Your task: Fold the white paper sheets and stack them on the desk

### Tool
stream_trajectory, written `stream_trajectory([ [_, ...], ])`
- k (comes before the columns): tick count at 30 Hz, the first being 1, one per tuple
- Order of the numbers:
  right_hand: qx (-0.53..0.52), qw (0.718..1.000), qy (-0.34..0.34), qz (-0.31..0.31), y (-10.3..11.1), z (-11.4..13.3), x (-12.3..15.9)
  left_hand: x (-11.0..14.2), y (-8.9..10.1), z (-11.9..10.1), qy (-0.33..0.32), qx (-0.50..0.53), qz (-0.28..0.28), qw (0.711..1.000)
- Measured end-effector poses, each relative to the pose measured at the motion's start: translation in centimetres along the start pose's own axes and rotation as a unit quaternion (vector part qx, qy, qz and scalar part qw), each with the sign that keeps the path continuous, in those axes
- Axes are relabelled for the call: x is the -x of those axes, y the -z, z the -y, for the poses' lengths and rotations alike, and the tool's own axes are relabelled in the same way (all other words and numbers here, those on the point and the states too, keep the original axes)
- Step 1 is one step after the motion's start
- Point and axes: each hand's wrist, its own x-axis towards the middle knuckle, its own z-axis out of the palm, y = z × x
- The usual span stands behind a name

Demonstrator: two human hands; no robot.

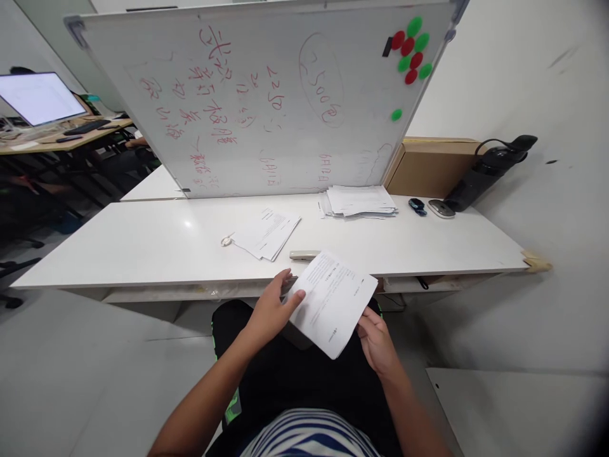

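Note:
A small stack of printed paper sheets [333, 303] is held tilted above my lap, near the desk's front edge. My left hand [272, 308] grips its left side, thumb on top and fingers behind. At the lower right edge, my right hand [377, 336] is closed on the same sheets, its fingers partly hidden underneath. Just beyond the papers lies a beige stapler [304, 255], partly covered by them. Further left, another few printed sheets [271, 235] rest on the desk, with a small whitish ring-shaped item [226, 241] at their corner.
On the white desk [143, 247], a thick paper pile [361, 202] sits before a whiteboard [266, 101] with writing and magnets. To the right are a watch [417, 206], a mouse [441, 208], a black bottle [490, 171] and a cardboard box [431, 166]. A monitor [40, 98] stands far left.

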Motion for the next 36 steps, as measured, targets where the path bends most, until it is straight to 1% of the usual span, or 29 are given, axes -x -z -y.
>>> stream_trajectory([
  [2,0.027,0.999,-0.003,0.029,0.0,0.0,0.1,-0.3,-0.4,0.2,0.079,0.098,0.060,0.990],
  [4,0.051,0.997,0.000,0.054,0.0,0.0,0.0,-0.3,-0.8,0.5,0.134,0.195,0.130,0.963],
  [5,0.056,0.996,0.004,0.063,0.0,0.0,0.0,-0.2,-1.1,0.6,0.154,0.236,0.154,0.947],
  [6,0.054,0.996,0.006,0.069,0.0,-0.1,-0.1,-0.1,-1.4,0.9,0.168,0.270,0.167,0.933],
  [7,0.046,0.996,0.004,0.075,-0.1,-0.1,-0.2,0.1,-1.7,1.1,0.174,0.293,0.166,0.925],
  [9,0.023,0.997,-0.004,0.077,-0.2,-0.1,-0.3,0.5,-2.6,1.6,0.168,0.304,0.141,0.927],
  [11,0.029,0.998,-0.018,0.061,-0.2,-0.4,-0.4,1.0,-3.5,2.0,0.139,0.284,0.104,0.943],
  [13,0.073,0.996,-0.037,0.033,-0.2,-0.7,-0.5,1.5,-4.5,2.2,0.099,0.254,0.080,0.959],
  [16,0.118,0.992,-0.050,-0.013,-0.3,-0.9,-0.2,2.3,-5.0,1.8,0.046,0.208,0.077,0.974],
  [18,0.087,0.995,-0.024,-0.039,-0.4,-0.3,0.1,2.2,-4.3,1.4,0.006,0.161,0.083,0.983],
  [19,0.060,0.997,-0.008,-0.046,-0.4,0.2,0.2,1.9,-3.6,1.3,-0.017,0.132,0.079,0.988],
  [21,0.000,0.998,0.021,-0.056,-0.1,1.3,0.2,0.5,-1.5,1.4,-0.062,0.067,0.044,0.995],
  [22,-0.020,0.998,0.027,-0.058,0.2,1.9,0.1,-0.5,-0.2,1.8,-0.074,0.035,0.003,0.997],
  [23,-0.025,0.997,0.028,-0.065,0.6,2.3,-0.2,-1.7,1.1,2.4,-0.080,-0.009,-0.041,0.996],
  [24,-0.008,0.996,0.025,-0.081,1.1,2.6,-0.5,-3.1,2.5,3.3,-0.081,-0.065,-0.079,0.991],
  [25,0.028,0.994,0.015,-0.105,1.6,2.7,-0.8,-4.4,3.7,4.3,-0.084,-0.127,-0.105,0.983],
  [26,0.071,0.988,0.002,-0.136,2.1,2.6,-1.1,-5.8,4.9,5.5,-0.092,-0.187,-0.105,0.972],
  [28,0.118,0.974,-0.010,-0.192,2.8,2.2,-1.3,-8.0,6.6,8.0,-0.095,-0.269,-0.074,0.956],
  [29,0.109,0.973,-0.009,-0.204,3.0,1.9,-1.3,-8.8,7.1,9.1,-0.086,-0.290,-0.061,0.951],
  [30,0.083,0.975,-0.006,-0.204,3.1,1.7,-1.2,-9.4,7.4,10.1,-0.079,-0.301,-0.053,0.949],
  [32,0.021,0.982,0.001,-0.188,3.2,1.2,-0.9,-10.0,7.4,11.4,-0.069,-0.309,-0.068,0.946],
  [36,-0.024,0.986,-0.014,-0.167,3.3,0.6,-0.3,-9.9,6.8,12.0,-0.072,-0.304,-0.109,0.944],
])
